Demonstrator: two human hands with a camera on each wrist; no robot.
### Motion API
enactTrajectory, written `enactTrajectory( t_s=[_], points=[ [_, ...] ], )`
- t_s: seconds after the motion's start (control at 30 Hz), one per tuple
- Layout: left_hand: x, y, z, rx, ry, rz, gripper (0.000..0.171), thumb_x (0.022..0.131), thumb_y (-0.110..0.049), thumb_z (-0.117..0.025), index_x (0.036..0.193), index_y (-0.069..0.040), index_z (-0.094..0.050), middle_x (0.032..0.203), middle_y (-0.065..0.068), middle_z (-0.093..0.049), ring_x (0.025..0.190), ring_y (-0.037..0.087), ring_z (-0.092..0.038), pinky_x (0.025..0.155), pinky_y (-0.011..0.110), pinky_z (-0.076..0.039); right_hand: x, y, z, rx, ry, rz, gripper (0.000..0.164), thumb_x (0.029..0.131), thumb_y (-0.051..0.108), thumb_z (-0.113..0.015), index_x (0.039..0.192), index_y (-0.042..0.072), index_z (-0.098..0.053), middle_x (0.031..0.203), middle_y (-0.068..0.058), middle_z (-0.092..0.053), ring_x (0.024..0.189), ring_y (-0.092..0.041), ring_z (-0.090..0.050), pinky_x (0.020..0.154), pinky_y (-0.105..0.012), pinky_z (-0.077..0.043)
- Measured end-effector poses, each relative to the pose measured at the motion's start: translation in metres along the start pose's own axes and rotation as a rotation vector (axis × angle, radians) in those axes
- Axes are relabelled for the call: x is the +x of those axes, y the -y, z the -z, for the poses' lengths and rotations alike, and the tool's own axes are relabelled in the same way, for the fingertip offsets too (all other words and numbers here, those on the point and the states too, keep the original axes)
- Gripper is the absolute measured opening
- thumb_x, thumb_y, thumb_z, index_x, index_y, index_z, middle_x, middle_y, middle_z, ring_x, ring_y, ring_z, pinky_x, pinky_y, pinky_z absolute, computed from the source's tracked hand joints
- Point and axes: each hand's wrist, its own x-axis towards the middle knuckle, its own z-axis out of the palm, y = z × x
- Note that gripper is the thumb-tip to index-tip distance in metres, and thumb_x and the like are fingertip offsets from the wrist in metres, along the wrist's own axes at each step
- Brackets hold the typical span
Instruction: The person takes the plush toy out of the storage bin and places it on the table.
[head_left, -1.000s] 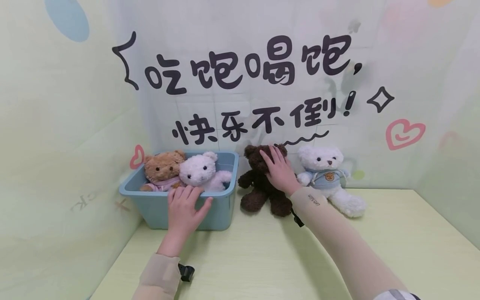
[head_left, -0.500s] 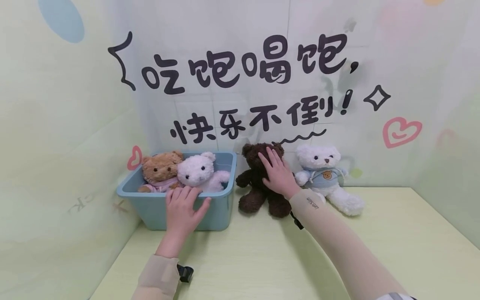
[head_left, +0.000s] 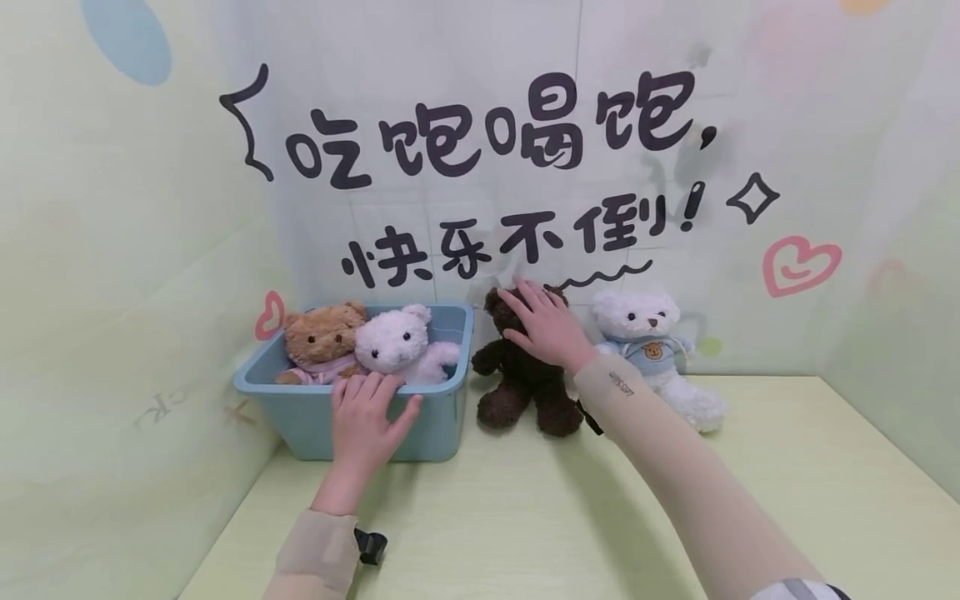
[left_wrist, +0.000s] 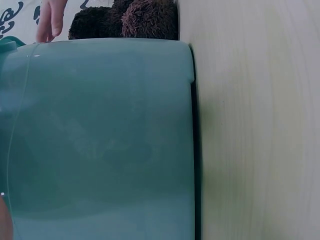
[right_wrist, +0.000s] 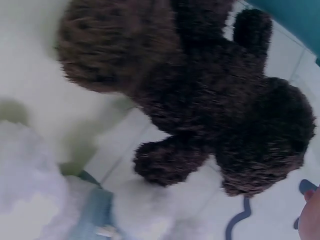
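Note:
My left hand [head_left: 367, 427] holds the front rim of a blue plastic storage bin [head_left: 431, 425], its fingers bent over the edge and the fingertips hidden. Inside sit a tan teddy bear [head_left: 318, 337] in a pink top and a white teddy bear [head_left: 390, 342]. Right of the bin, a dark brown teddy bear [head_left: 525, 371] sits against the backdrop. My right hand [head_left: 551, 325] is in front of its head, fingers extended and hiding the face. The right wrist view shows that hand at the edge, apart from the brown bear [right_wrist: 200, 95].
A second white teddy bear [head_left: 648, 358] in a blue hoodie sits right of the brown one, partly behind my right forearm. A printed backdrop [head_left: 487, 75] rises behind the pale table [head_left: 480, 525], with a side panel at each end.
My right hand has shifted slightly left and up across the brown teddy bear's head. The bear stays in place, and my left hand remains on the bin rim.

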Motion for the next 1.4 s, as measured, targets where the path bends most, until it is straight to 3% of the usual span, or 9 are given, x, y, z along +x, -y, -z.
enactTrajectory(
  t_s=[0.13,0.3,0.53,0.67,0.8,1.03,1.4],
  points=[
    [0.002,-0.001,-0.002,-0.001,0.013,-0.009,0.038,0.082,-0.049,-0.048,0.086,-0.013,-0.059,0.078,0.003,-0.054,0.073,0.027,-0.043,0.076,0.046,-0.027,0.012,0.006,0.015,0.060,0.082,0.041,0.068,0.085,0.060,-0.034,0.141,0.027,-0.015,0.146,-0.005,-0.009,0.132,-0.020,-0.011,0.100,-0.045,-0.017],
    [0.004,-0.004,-0.006,-0.012,0.023,-0.020,0.037,0.082,-0.049,-0.049,0.086,-0.014,-0.059,0.078,0.003,-0.054,0.073,0.026,-0.043,0.076,0.046,-0.027,0.027,0.016,0.035,0.151,0.195,0.068,0.076,0.078,0.066,-0.040,0.141,0.032,-0.013,0.146,-0.003,-0.011,0.132,-0.018,-0.014,0.098,-0.048,-0.022],
    [0.007,-0.006,-0.009,-0.024,0.050,-0.023,0.036,0.081,-0.049,-0.050,0.087,-0.015,-0.059,0.079,0.001,-0.054,0.075,0.025,-0.044,0.076,0.045,-0.026,0.048,0.024,0.053,0.192,0.252,0.056,0.075,0.078,0.064,-0.045,0.140,0.032,-0.016,0.145,-0.003,-0.017,0.126,-0.024,-0.028,0.096,-0.046,-0.027],
    [0.015,-0.006,-0.004,0.001,0.126,-0.015,0.035,0.081,-0.049,-0.050,0.088,-0.017,-0.059,0.080,-0.001,-0.056,0.074,0.023,-0.046,0.074,0.043,-0.028,0.057,0.026,0.058,0.187,0.264,0.058,0.075,0.079,0.062,-0.045,0.140,0.031,-0.017,0.144,-0.005,-0.019,0.127,-0.025,-0.027,0.097,-0.048,-0.024],
    [0.027,-0.006,0.007,0.062,0.255,-0.004,0.039,0.080,-0.057,-0.047,0.084,-0.020,-0.058,0.073,-0.005,-0.056,0.068,0.019,-0.049,0.066,0.040,-0.030,0.063,0.026,0.060,0.182,0.274,0.060,0.074,0.079,0.061,-0.046,0.140,0.030,-0.018,0.144,-0.005,-0.019,0.128,-0.026,-0.025,0.096,-0.053,-0.021],
    [0.042,-0.008,0.021,0.135,0.487,0.012,0.049,0.079,-0.069,-0.034,0.060,-0.024,-0.038,0.050,-0.009,-0.035,0.048,0.013,-0.038,0.052,0.033,-0.027,0.065,0.028,0.059,0.157,0.307,0.042,0.073,0.079,0.064,-0.043,0.140,0.031,-0.019,0.144,-0.003,-0.018,0.128,-0.024,-0.023,0.097,-0.053,-0.020],
    [0.036,0.003,0.023,0.139,0.488,-0.027,0.050,0.078,-0.068,-0.039,0.057,-0.022,-0.032,0.047,-0.007,-0.030,0.042,0.012,-0.027,0.046,0.029,-0.022,0.068,0.036,0.058,0.155,0.303,0.083,0.072,0.080,0.060,-0.045,0.140,0.027,-0.021,0.144,-0.006,-0.019,0.125,-0.023,-0.030,0.097,-0.045,-0.026]
  ],
)
